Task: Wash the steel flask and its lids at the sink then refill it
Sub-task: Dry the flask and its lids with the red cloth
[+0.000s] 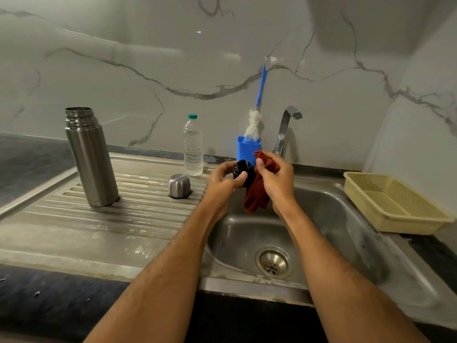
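The open steel flask (90, 157) stands upright on the ribbed drainboard at the left. Its steel cup lid (179, 185) sits upside down on the drainboard, to the flask's right. Over the sink bowl (329, 219), my left hand (222, 184) holds the black inner lid (243, 173). My right hand (275, 179) grips a dark red cloth (257, 196) pressed against that lid; the cloth's end hangs down into the bowl. The tap (286, 127) behind my hands shows no running water.
A clear plastic water bottle (193, 144) with a green cap stands at the drainboard's back edge. A blue holder (248, 149) with a bottle brush (257, 112) sits beside the tap. A yellow plastic basket (393, 204) lies right of the sink. The drainboard (123, 219) is wet.
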